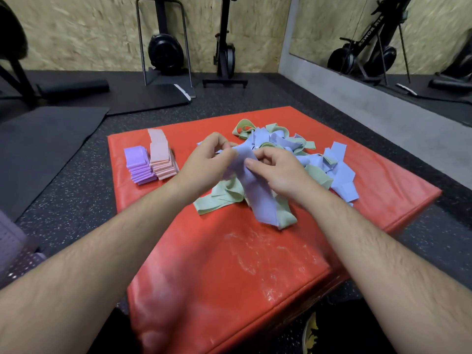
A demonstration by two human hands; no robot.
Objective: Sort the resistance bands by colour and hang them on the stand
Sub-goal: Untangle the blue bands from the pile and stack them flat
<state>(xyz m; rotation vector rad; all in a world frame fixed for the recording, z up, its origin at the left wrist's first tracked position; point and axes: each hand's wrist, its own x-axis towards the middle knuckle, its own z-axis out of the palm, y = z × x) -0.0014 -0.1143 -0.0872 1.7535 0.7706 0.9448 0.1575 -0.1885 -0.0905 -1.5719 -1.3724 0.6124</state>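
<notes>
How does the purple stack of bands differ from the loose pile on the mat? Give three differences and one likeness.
The purple stack is one colour; the loose pile mixes blue and green. The purple stack lies flat and neat; the loose pile is tangled. No hand touches the purple stack; the left hand and right hand pinch a blue band over the loose pile. Both rest on the red mat.

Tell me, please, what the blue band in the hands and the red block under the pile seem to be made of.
The blue band: probably thin latex or rubber, matte; it hangs limp and folds flat. The red block: likely glossy vinyl over padding; it reflects light, its edges are rounded, and white scuffs mark the top.
</notes>
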